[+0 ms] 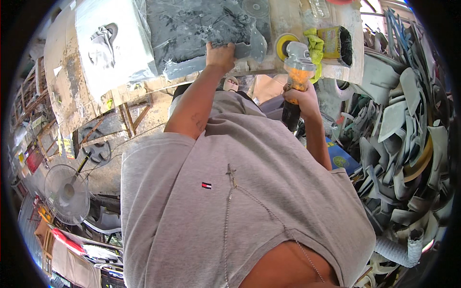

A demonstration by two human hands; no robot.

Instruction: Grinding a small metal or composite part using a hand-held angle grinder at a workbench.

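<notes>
In my right hand (302,98) is an orange and black angle grinder (298,72), its head covered in something pale and cloudy. A round yellow-rimmed pad (286,44) shows at the tool's head, over the cardboard-topped table. My left hand (221,56) is closed at the near edge of a dark grey, smeared sheet (192,29), with its fingertips partly hidden. Just right of that hand, a grey perforated piece (258,44) lies at the sheet's corner.
Right of the grinder are a yellow-green cloth (315,48) and a yellow tin (331,42) on its side. Clear plastic sheeting (115,43) covers the table's left part. Grey moulded parts (394,120) are heaped at the right. A fan (67,192) stands at lower left.
</notes>
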